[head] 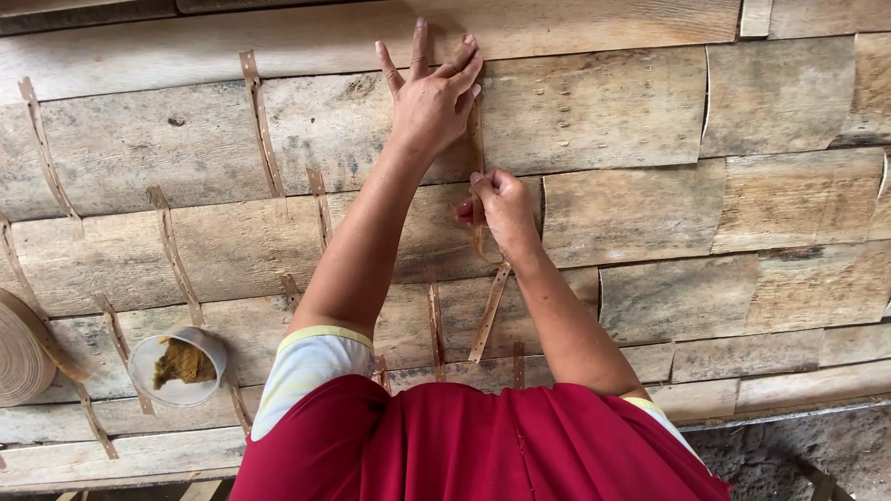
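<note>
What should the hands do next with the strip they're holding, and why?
Probably press the tape strip down flat. The left hand pins its upper end to the veneer sheet, while the right hand pinches a loose loop lifted off the surface.

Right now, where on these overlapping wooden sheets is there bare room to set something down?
Bare: the pale wooden sheets right of the right hand. Crowded: left, with thin brown tape strips, the white cup of brown paste, tan tape roll; left hand pressing.

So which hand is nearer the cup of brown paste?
Left. The left hand presses on the wood sheets up and right of the cup of brown paste; the right hand, pinching a tape strip, sits farther right.
</note>
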